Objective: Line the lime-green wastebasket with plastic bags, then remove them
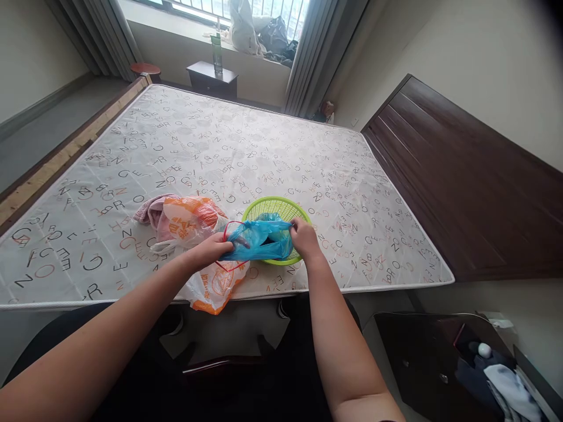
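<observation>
A blue plastic bag (264, 239) with a red drawstring (229, 228) is stretched between my two hands. My left hand (215, 246) is closed around its left end, by the drawstring. On the right, my right hand (302, 235) pinches the other end of the bag. Behind and below the bag sits a green plastic basket (275, 202) on the mattress (246, 158). To the left of the basket lie a white and orange plastic bag (189, 220) and a pink cloth (152, 211). Another part of white and orange plastic (215, 290) hangs over the mattress edge.
A dark wooden headboard (457, 181) stands at the right. A dark cabinet (417, 357) with clothes (505, 381) on it is at lower right. Across the bed are a nightstand (215, 76) bearing a green bottle (217, 54), and a red stool (146, 68).
</observation>
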Tool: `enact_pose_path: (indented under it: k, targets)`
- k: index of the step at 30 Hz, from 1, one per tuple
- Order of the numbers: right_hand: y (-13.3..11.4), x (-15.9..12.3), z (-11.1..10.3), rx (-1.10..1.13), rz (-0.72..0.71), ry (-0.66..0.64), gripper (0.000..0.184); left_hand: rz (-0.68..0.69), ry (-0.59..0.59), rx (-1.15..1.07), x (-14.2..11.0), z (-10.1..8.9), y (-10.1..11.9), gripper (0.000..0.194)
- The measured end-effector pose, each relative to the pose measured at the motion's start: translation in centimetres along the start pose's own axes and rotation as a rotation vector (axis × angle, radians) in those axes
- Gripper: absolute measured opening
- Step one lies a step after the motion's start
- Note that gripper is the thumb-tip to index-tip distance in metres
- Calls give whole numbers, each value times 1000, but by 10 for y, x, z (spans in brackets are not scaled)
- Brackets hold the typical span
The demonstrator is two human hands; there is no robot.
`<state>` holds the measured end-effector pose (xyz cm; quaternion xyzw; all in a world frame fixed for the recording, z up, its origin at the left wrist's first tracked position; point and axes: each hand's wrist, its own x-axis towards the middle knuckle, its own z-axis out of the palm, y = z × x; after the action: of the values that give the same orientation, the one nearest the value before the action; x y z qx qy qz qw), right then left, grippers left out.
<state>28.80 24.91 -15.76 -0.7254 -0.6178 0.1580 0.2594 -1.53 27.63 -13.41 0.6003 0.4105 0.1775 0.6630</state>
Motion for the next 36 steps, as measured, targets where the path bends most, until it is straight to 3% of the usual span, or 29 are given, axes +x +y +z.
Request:
enact_pose_path:
  k: [3,8,14,16,18,19,21,23,24,26,28,32,34,36]
  targets:
    - [2,0,-12,190,124,208,23,17,64,-41,3,-4,-2,35]
    - [16,2,-32,371,287,424,23,21,346,-35,6,-13,-3,37]
    - [35,6,-40,929,432,334,37,9,528,-121,11,-22,-4,35]
    - [41,3,-43,926,478,302,34,-4,591,-166,12,-26,-4,38]
    - [48,-2,-49,765,511,271,32,-58,646,-129,9,-34,-1,45]
    - [51,-5,-53,672,523,246,35,-103,628,-72,7,-38,1,46]
    - [55,-12,-62,595,537,158,44,-183,472,68,1,-48,7,41]
    - [54,-17,-72,722,512,32,53,-185,296,167,-5,-56,12,35]
    - [51,-19,-77,823,477,-22,57,-156,272,187,-7,-59,15,34]
    - [44,-23,-87,979,389,-74,64,-84,347,185,-11,-65,19,34]
    - [35,-27,-95,975,348,-80,66,-58,406,171,-13,-73,22,34]
    - [17,-35,-111,692,412,-16,60,-140,262,166,-19,-95,26,34]
    - [9,-39,-120,706,399,4,62,-185,217,207,-23,-104,28,33]
    - [1,-43,-128,826,344,-8,66,-142,309,221,-27,-108,31,30]
